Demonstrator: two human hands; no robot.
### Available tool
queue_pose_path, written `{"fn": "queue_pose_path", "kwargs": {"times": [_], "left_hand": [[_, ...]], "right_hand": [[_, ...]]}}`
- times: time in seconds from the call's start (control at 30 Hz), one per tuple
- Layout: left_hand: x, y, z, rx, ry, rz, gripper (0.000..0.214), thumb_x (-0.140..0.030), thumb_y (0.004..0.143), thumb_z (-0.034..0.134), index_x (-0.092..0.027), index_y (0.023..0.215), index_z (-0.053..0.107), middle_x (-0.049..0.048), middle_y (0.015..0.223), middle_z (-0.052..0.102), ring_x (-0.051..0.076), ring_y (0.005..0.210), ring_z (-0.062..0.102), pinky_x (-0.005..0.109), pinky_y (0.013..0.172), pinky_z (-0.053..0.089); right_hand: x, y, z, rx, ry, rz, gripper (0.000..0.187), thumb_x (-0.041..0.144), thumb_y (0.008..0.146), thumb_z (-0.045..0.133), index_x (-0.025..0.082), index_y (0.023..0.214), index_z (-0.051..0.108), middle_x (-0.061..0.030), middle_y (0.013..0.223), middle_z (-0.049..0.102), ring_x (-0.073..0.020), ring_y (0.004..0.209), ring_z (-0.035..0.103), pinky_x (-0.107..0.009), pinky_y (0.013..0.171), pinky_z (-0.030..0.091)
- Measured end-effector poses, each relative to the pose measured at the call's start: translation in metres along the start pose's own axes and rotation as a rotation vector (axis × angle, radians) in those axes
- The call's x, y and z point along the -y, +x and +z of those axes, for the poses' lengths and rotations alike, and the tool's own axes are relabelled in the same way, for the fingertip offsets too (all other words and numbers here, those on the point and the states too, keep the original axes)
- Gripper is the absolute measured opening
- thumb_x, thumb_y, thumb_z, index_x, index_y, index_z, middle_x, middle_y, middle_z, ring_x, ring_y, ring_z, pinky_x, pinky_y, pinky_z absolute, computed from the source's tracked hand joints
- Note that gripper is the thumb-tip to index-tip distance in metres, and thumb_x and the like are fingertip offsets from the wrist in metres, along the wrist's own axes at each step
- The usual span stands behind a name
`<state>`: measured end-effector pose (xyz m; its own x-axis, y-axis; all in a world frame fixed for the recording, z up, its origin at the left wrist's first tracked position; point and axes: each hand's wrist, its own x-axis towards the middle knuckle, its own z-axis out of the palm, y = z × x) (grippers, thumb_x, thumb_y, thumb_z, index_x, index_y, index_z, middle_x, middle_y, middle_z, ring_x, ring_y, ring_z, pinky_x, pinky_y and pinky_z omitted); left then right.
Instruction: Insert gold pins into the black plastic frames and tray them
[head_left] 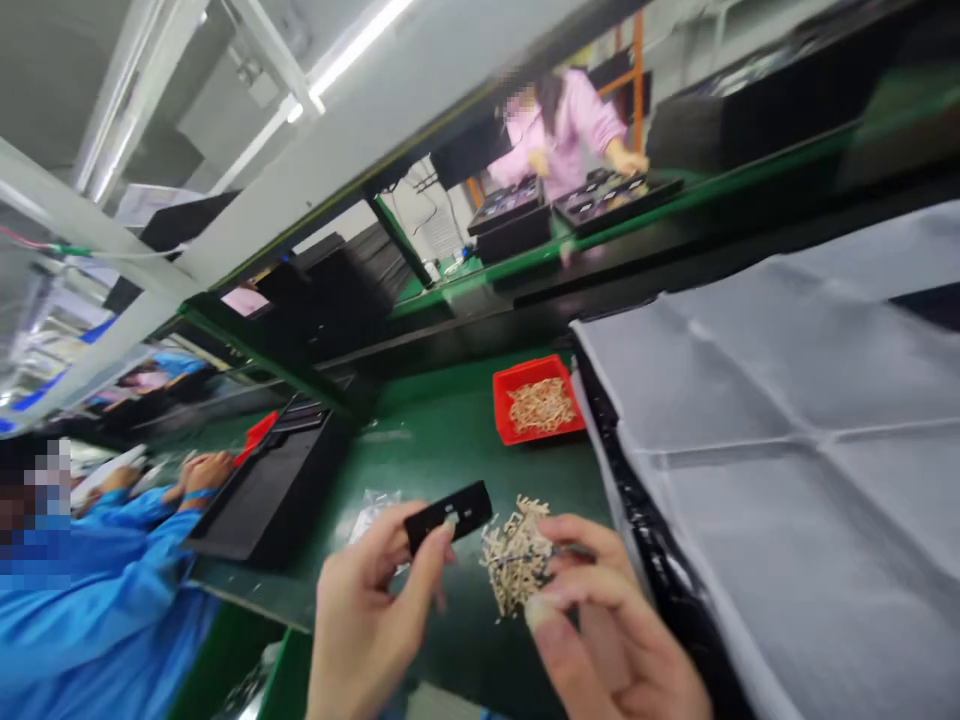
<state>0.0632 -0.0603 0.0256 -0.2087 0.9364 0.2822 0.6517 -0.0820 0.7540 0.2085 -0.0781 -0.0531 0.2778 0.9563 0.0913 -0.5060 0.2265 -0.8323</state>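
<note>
Black plastic strip (448, 513) sits low centre, pinched by our left hand (367, 620). Our right hand (607, 630) clenches a thin dark tool (564, 549) at the beige pieces (510, 570) on the green tabletop (435, 450). We judge this a pick in hand, calling for a fine pinch.

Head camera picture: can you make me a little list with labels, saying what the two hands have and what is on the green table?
Left hand: holds a black flat part between thumb and fingers
Right hand: pinches a thin dark tool, tip in the pile of pale little pieces
Surface: green table, pile lies on it
Red tray: behind the pile, more pale pieces inside
Right side: grey sheet
Others: blue sleeve at left, person in pink opposite
</note>
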Motion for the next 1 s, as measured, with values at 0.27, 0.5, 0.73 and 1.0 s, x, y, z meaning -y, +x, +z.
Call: {"fn": "queue_pose_path", "kwargs": {"times": [0.27,0.5,0.73,1.0], "left_hand": [[0.023,-0.044,0.013,0.019,-0.176,-0.212,0.021,-0.025,0.099,0.072,-0.029,0.117,0.081,-0.0051,0.064,0.075,0.007,0.041,0.064,0.012,0.048,0.055],[0.028,-0.041,0.028,-0.096,-0.122,-0.103,0.027,-0.016,0.093,0.075,-0.033,0.112,0.083,-0.0076,0.064,0.075,0.007,0.043,0.066,0.009,0.047,0.056],[0.036,-0.052,0.035,-0.201,-0.022,-0.083,0.025,-0.020,0.093,0.075,-0.032,0.114,0.082,-0.0028,0.087,0.087,0.011,0.055,0.077,0.010,0.047,0.058],[0.038,-0.055,0.038,-0.261,0.074,-0.008,0.021,-0.021,0.089,0.079,-0.026,0.109,0.083,0.0027,0.093,0.089,0.019,0.068,0.084,0.012,0.047,0.061]], "right_hand": [[-0.032,0.019,0.005,0.272,-0.097,0.325,0.015,0.040,0.097,0.075,0.028,0.088,0.075,-0.0037,0.125,0.074,-0.0199,0.125,0.069,-0.028,0.107,0.055],[-0.030,0.021,0.016,0.239,0.025,0.434,0.015,0.037,0.097,0.075,0.027,0.086,0.073,-0.0013,0.104,0.075,-0.0166,0.094,0.074,-0.027,0.091,0.064],[-0.030,0.018,0.017,0.208,0.020,0.457,0.013,0.036,0.098,0.075,0.029,0.088,0.073,0.0011,0.103,0.075,-0.0128,0.094,0.075,-0.020,0.088,0.063],[-0.029,0.020,0.019,0.196,0.039,0.461,0.013,0.035,0.096,0.076,0.028,0.086,0.073,0.0010,0.101,0.073,-0.0111,0.090,0.075,-0.014,0.081,0.063]]}}
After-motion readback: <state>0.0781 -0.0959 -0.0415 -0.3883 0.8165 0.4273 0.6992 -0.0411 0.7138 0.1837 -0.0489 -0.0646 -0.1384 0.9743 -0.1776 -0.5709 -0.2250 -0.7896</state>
